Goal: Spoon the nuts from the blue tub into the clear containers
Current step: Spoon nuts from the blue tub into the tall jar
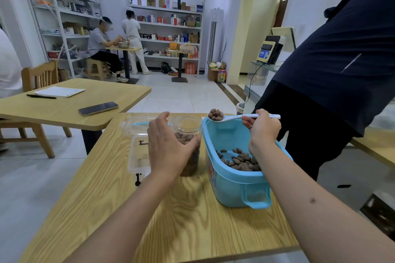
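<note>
A heaped load of nuts [215, 115] is carried in the bowl of a white spoon [235, 118], held level over the far rim of the blue tub [233, 179] at lower right of centre. The nuts are judged small, hard and light, loose enough to roll off if the spoon is tipped or jolted. The spoon looks like stiff, light plastic; it is pinched near the end of its handle by the right hand [264, 129], which gives reach but little control over tilt. More nuts [239, 160] lie on the tub floor.

Just left of the tub, the clear jar [188, 134] stands upright on the wooden table [171, 230], already largely filled. It is gripped round its side by the left hand [168, 147], which should steady smooth, possibly slippery plastic. Much of the jar wall is hidden by that hand.

Further left, a clear rectangular box [137, 156] is hard to read; its contents cannot be made out. The tub's near floor is hidden by the right forearm.
</note>
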